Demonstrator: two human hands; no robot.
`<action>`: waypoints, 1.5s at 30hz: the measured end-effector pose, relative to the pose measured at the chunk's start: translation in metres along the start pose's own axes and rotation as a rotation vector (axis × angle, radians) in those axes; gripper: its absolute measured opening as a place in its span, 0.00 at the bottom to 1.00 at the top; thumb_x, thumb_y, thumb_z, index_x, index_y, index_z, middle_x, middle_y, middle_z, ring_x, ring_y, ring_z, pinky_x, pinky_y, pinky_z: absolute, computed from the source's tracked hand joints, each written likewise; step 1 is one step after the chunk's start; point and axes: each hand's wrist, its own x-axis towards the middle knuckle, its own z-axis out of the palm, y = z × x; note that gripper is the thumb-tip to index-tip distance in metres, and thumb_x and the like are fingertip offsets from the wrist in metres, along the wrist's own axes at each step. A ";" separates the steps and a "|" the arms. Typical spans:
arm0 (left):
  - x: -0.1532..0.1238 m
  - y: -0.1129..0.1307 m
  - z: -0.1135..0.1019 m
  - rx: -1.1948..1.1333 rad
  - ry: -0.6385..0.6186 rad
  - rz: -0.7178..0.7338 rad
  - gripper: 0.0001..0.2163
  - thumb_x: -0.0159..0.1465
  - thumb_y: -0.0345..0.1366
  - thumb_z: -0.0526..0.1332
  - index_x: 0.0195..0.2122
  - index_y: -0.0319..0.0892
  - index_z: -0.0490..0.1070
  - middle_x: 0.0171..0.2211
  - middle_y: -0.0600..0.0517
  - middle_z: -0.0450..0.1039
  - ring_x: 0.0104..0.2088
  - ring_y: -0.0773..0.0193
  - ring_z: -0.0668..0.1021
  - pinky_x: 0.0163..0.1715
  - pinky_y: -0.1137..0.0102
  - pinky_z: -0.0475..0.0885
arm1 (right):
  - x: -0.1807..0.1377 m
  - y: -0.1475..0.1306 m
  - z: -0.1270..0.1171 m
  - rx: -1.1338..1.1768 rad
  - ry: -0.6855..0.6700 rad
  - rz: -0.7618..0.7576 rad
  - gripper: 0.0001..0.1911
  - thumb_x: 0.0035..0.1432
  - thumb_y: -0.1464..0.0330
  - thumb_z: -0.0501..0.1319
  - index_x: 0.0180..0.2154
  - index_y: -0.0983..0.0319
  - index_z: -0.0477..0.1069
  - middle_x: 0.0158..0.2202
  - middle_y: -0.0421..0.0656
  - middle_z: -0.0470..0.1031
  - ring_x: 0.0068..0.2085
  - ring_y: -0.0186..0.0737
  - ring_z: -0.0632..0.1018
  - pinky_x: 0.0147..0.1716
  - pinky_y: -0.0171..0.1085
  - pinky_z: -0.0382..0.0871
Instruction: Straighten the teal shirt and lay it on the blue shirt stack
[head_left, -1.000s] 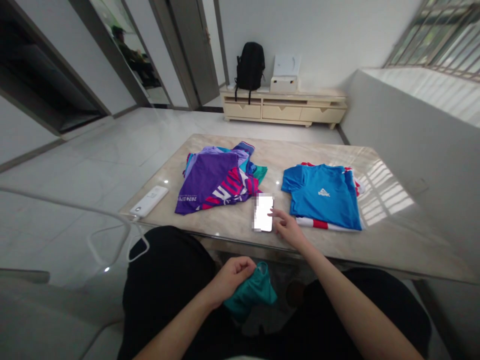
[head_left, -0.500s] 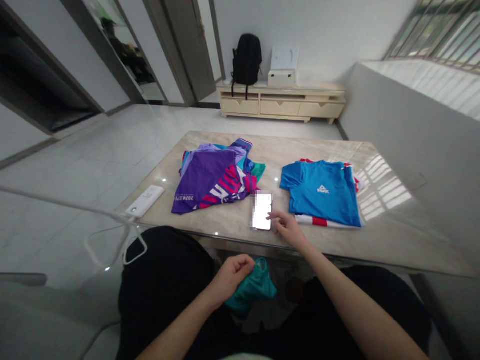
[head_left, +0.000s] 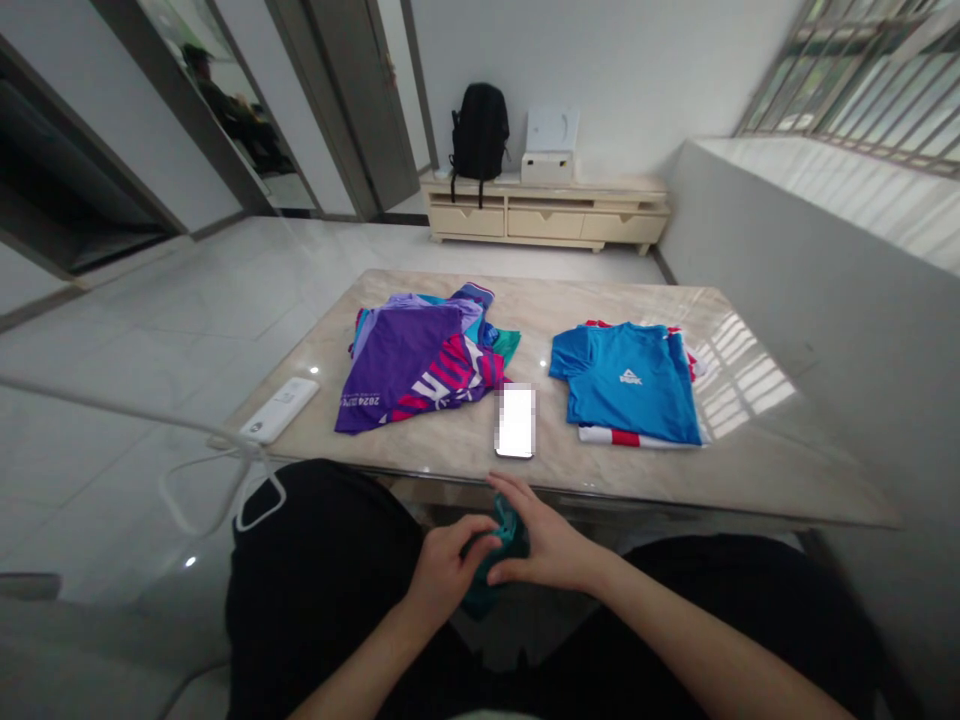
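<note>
My left hand (head_left: 448, 565) and my right hand (head_left: 541, 545) meet over my lap, below the table's front edge. Both are closed on a bunched teal garment (head_left: 499, 552), most of it hidden by my fingers. A lit phone (head_left: 516, 421) lies flat on the marble table (head_left: 750, 470) just beyond my hands. Left of the phone sits a loose pile of purple, pink and teal clothes (head_left: 420, 360). To the right lies a folded blue shirt (head_left: 626, 380) on top of a red and white one.
A white power bank (head_left: 279, 409) with a cable hanging off the edge rests on the table's left corner. A low cabinet (head_left: 544, 212) with a black backpack (head_left: 478, 132) and a white box stands at the far wall. A person shows in the doorway at upper left.
My right hand has left the phone and dropped below the table edge onto the teal garment beside my left hand. The view has shifted slightly.
</note>
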 end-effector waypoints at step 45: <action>-0.007 0.012 -0.005 -0.139 -0.137 -0.119 0.09 0.70 0.41 0.60 0.40 0.41 0.75 0.36 0.50 0.76 0.40 0.59 0.79 0.42 0.67 0.73 | -0.024 -0.058 -0.024 -0.145 0.388 -0.151 0.02 0.64 0.68 0.64 0.39 0.58 0.75 0.34 0.39 0.78 0.36 0.38 0.78 0.38 0.35 0.68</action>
